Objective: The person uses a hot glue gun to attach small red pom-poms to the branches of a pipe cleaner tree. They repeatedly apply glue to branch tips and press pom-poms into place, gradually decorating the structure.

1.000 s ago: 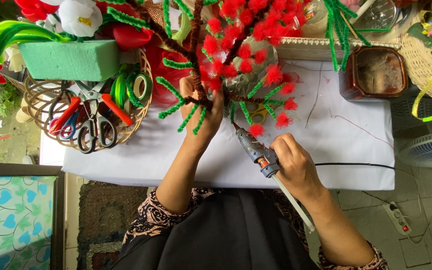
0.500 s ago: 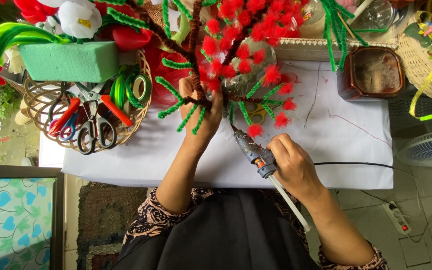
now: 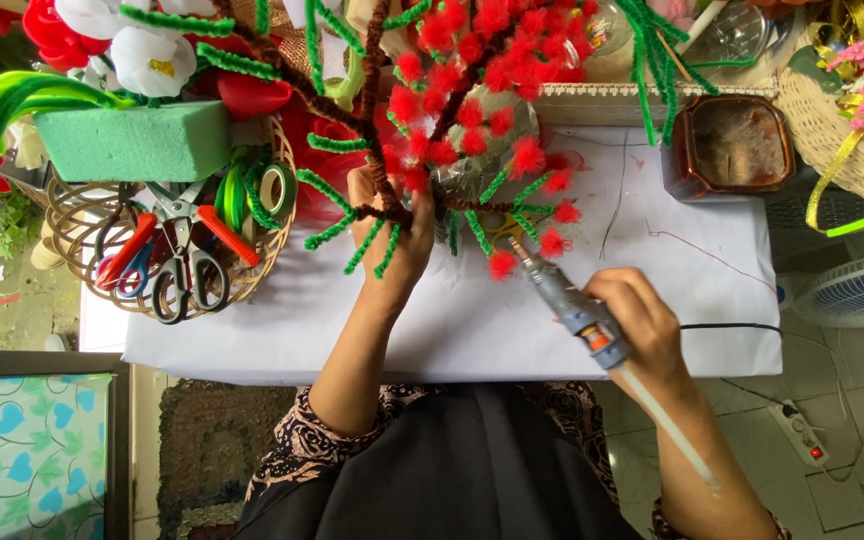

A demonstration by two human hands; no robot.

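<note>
- Left hand (image 3: 392, 235) — closed around the brown pipe-cleaner branch (image 3: 377, 120) of a craft tree, fingers wrapped at the fork where green fuzzy twigs (image 3: 337, 228) spread out.
- Craft tree — stands over the far middle of the white-covered table (image 3: 672, 290); branch rises away from the hand, carrying clusters of red pompom blossoms (image 3: 472, 70) above and to the right.
- Right hand (image 3: 642, 325) — gripping a grey glue gun (image 3: 567, 295); nozzle points up-left, tip just beside a low red pompom (image 3: 502, 263) and near the left hand. A pale glue stick (image 3: 667, 425) projects from the gun's rear along the forearm.
- Black cord (image 3: 732, 327) — runs from the right hand toward the table's right edge.
- Wicker basket (image 3: 262, 275) — left of the left hand; holds scissors (image 3: 187, 275), red-handled tools, rolls of green tape (image 3: 274, 190).
- Green foam block (image 3: 132, 140) — resting on the basket's far rim.
- Brown square container (image 3: 727, 150) — far right of table, well apart from both hands.
- White fan (image 3: 857, 290) — off the table's right edge.
</note>
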